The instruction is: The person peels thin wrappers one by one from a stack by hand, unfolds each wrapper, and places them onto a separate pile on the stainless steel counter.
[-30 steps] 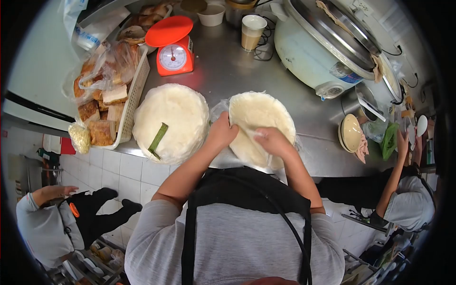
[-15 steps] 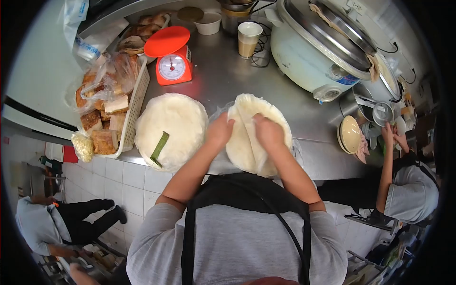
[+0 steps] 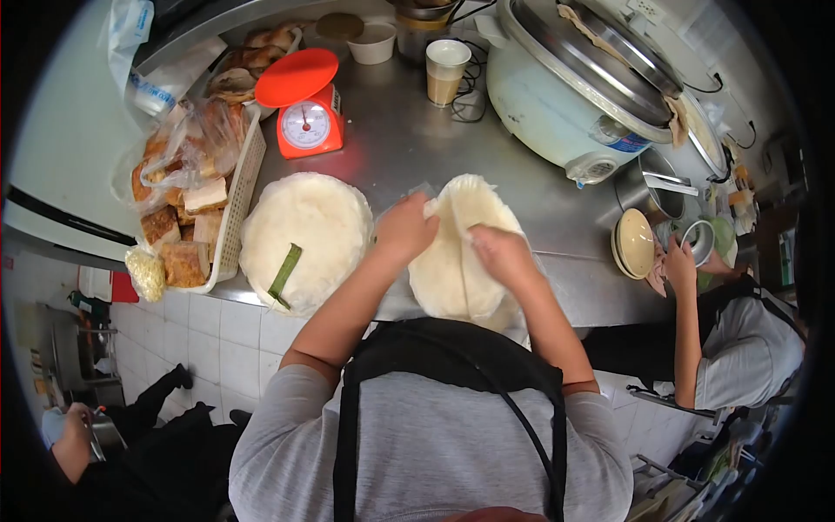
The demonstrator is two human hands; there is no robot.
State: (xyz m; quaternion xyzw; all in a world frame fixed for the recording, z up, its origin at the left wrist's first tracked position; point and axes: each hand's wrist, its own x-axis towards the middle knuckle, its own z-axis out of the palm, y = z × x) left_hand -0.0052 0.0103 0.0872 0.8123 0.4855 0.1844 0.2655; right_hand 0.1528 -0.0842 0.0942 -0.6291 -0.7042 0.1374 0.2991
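A stack of thin, round, whitish wrappers lies in front of me, with the top sheet creased down the middle. My left hand is closed, pinching the upper left edge of the top wrapper. On the other side of the crease, my right hand has its fingers pinched on the same wrapper. A bit of clear plastic shows behind my left fingers. To the left rests another round pale stack, with a folded green strip on it.
A red dial scale stands behind the left stack. A white basket of browned meat blocks is at the left. Farther back are a paper cup and a large cooker. A co-worker handles a metal bowl at right, near stacked yellowish bowls.
My left hand has risen slightly with the wrapper's edge, and my right hand has moved a little right and down. A co-worker at lower left has moved; the right one has lowered the bowl.
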